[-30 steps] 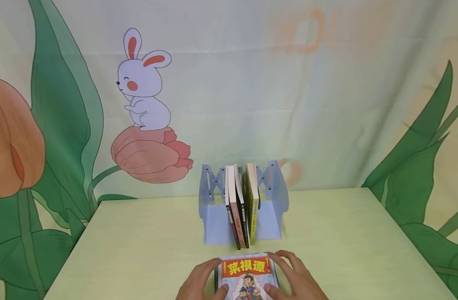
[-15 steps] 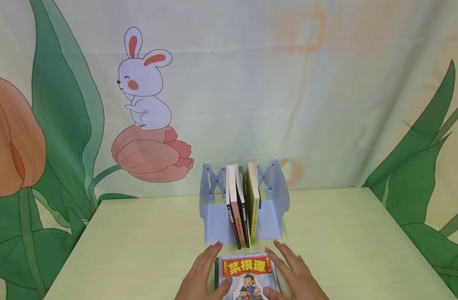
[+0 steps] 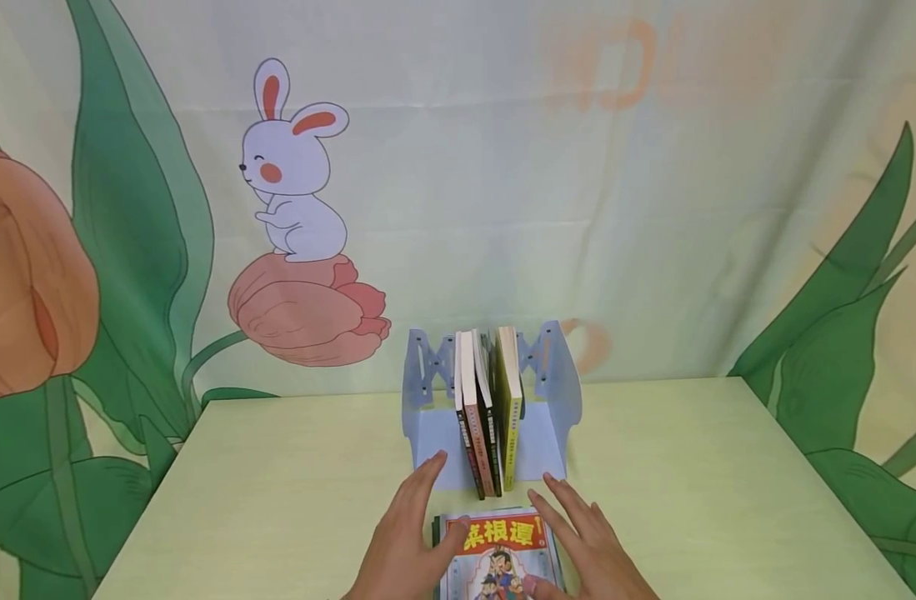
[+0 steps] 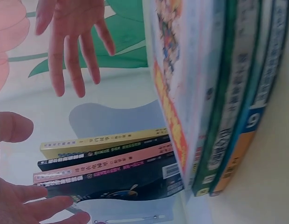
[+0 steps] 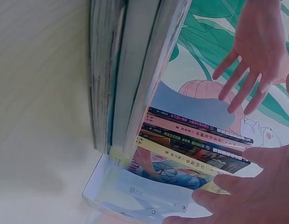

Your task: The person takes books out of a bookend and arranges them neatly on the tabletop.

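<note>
A stack of books lies flat near the table's front, topped by a comic book (image 3: 503, 554) with a red title band and cartoon figures. Beneath it, the left wrist view shows a green-spined book (image 4: 223, 130) and one with a blue and orange spine (image 4: 237, 161). My left hand (image 3: 408, 533) hovers at the stack's left side, fingers extended, its thumb overlapping the cover in the head view. My right hand (image 3: 593, 546) hovers at the right side, fingers spread. Neither hand holds anything; the right wrist view shows gaps between both hands and the stack.
Behind the stack, a light blue expandable bookend (image 3: 543, 450) holds several upright books, among them a yellow-spined book (image 3: 513, 442) and a pink-spined book (image 3: 478, 446). They lean slightly. A printed curtain (image 3: 458, 208) with a rabbit and tulips hangs behind the table (image 3: 277, 492).
Both hands have let go of the stack's sides and risen, moving forward toward the bookend, with fingers straightening. The stack and the upright books have stayed in place.
</note>
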{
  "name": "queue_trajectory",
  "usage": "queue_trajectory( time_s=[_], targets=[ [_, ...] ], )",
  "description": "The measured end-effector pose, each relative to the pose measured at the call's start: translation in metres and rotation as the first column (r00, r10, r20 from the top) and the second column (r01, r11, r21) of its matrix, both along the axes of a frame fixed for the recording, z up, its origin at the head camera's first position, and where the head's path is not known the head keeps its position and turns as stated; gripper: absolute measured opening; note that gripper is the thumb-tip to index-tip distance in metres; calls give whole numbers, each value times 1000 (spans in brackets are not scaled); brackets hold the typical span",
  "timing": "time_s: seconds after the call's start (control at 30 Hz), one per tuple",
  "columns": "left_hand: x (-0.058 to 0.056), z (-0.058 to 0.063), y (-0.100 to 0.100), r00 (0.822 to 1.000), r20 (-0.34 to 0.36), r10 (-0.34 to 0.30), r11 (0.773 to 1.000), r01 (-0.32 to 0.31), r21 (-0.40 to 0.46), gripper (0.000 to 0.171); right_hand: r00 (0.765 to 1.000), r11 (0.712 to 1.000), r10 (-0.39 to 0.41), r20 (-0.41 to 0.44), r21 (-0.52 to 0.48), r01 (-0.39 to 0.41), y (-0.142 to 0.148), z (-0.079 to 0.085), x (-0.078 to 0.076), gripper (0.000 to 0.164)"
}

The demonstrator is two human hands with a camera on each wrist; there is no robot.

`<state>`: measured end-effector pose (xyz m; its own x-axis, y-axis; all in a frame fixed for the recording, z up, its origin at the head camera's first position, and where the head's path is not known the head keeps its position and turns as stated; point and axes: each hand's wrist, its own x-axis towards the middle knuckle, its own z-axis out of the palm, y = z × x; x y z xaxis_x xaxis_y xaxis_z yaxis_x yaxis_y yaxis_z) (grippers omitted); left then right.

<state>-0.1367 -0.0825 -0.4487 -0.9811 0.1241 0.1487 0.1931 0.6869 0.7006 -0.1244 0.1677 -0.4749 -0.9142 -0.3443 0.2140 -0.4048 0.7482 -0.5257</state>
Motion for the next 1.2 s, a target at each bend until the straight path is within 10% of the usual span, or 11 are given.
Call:
queue_trajectory(
  time_s=[1.2],
  targets=[
    [-52, 16, 20, 985, -164, 51, 954, 1, 300, 69, 992, 999, 30, -123, -23, -33, 0, 6, 0, 85]
  ],
)
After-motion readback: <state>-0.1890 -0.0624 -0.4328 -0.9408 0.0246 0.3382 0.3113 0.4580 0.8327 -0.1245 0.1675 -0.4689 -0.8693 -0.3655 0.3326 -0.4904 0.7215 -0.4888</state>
